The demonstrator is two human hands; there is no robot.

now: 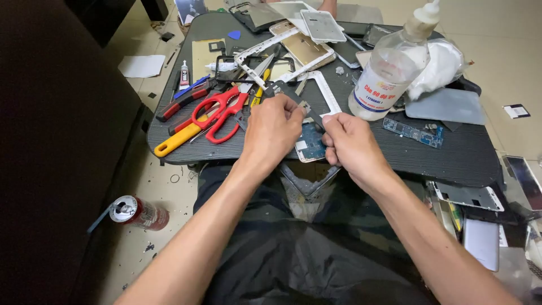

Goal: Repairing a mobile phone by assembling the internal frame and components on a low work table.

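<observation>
My left hand and my right hand meet at the near edge of a small dark table. Between them they grip a dark phone frame that slants up and away from the fingers. Just under the fingers lies an opened phone with a blue circuit board. A white phone frame lies flat right behind the dark one.
Red scissors, a yellow-handled tool and red-handled pliers lie left. A clear liquid bottle stands right, beside a loose blue circuit board. Phone shells crowd the back; a can lies on the floor.
</observation>
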